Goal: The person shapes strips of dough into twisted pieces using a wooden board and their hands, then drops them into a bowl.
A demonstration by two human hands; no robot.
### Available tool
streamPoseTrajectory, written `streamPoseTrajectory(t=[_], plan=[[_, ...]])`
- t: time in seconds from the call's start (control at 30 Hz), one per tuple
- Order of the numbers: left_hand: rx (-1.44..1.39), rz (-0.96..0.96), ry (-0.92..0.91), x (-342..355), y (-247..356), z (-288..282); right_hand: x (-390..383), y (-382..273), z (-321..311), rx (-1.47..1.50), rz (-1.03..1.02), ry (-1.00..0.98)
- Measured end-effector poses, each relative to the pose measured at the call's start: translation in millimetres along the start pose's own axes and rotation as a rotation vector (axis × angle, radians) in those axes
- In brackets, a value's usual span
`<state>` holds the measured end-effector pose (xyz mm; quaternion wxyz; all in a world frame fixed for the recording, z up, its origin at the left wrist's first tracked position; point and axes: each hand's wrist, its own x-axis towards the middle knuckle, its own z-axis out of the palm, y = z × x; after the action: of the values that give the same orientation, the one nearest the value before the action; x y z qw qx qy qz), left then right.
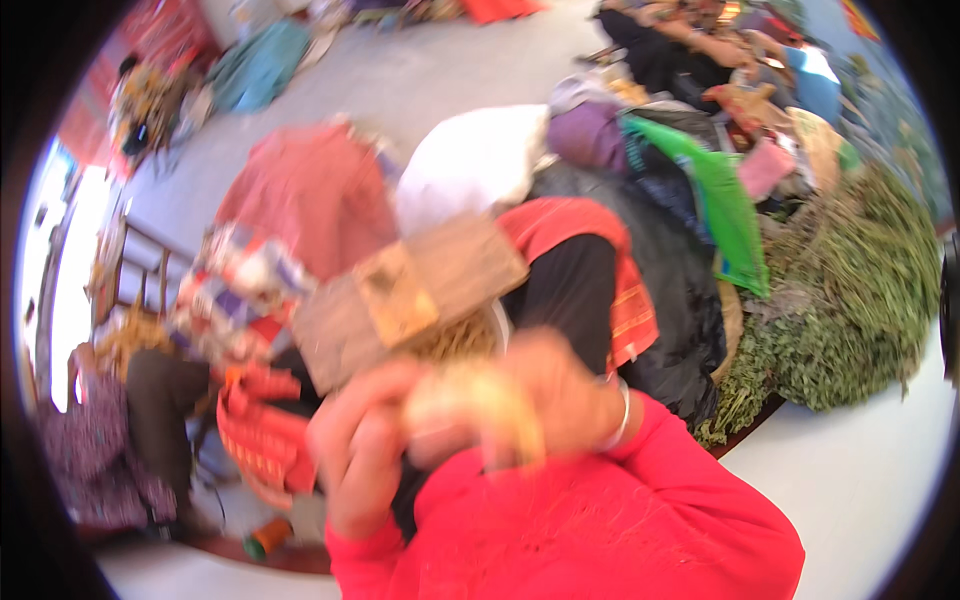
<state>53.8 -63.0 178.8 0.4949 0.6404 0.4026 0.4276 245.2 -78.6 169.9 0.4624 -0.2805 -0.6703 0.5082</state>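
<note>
My left hand [362, 445], in a red sleeve, is curled in front of my chest. Close beside it, my right hand [562, 395] is closed too, with a pale bangle at the wrist. Both grip a pale yellow strip-like bundle [475, 405], smeared by motion, so its exact kind does not show. Just beyond the hands a brown wooden board [460, 262] lies tilted across my lap, with a lighter square wooden piece [396, 293] on it. Thin tan strands [458, 338] in a pale-rimmed container show below the board's near edge.
A large heap of green plants [840, 310] lies at right, near a bright green sheet [705, 200]. Beyond the board stand a white sack [475, 165] and a pinkish-red cloth heap [305, 195]. A red bag [265, 435] sits at left; other people are at the far right and left.
</note>
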Motion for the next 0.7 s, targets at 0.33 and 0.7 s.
streamPoseTrajectory(t=[0.33, 0.7], plan=[[-0.703, -0.365, -0.053, 12.5, -153.1, 36.2, 14.8, 147.3, 7.0, -0.871, -0.111, 0.440], [0.788, 0.350, 0.155, -8.7, -190.2, 34.9, -36.2, 196.3, 11.5, -0.253, 0.609, 0.199]])
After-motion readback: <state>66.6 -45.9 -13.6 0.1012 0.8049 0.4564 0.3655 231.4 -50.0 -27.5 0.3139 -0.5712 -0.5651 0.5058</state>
